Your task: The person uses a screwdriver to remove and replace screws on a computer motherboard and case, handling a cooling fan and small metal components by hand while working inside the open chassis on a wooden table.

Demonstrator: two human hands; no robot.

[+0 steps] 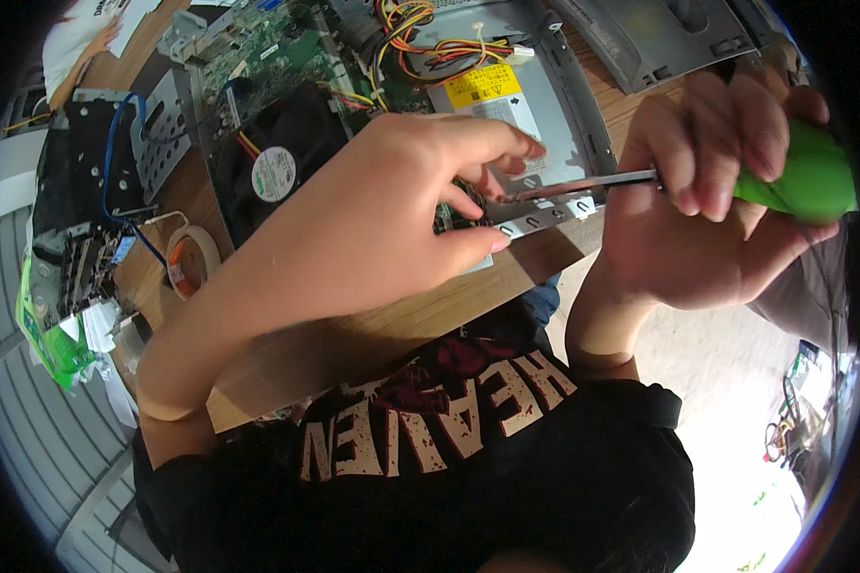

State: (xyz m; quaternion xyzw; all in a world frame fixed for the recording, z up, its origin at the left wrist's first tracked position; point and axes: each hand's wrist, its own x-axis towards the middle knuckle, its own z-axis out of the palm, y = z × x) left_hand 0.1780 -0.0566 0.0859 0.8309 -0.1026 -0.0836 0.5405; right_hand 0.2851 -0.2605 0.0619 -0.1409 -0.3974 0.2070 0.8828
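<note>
My right hand (688,201) is wrapped round the green handle of a screwdriver (583,184). Its metal shaft points left, and the tip ends among the fingers of my left hand (411,191). That hand is open, with thumb and fingers apart, over the near edge of an opened computer case (569,110). A slotted metal strip (547,218) lies along this edge, close to the left thumb; whether they touch I cannot tell. Left of my hand, partly covered by it, sits a black cooling fan (277,172). What lies under the left palm is hidden.
Behind are a green circuit board (268,62) and bundled coloured cables (411,33). A grey metal panel (655,38) lies at the far right. At left are a roll of tape (193,258), a black metal part (91,153) and a blue cable (111,162). Another person's arm (86,57) shows far left.
</note>
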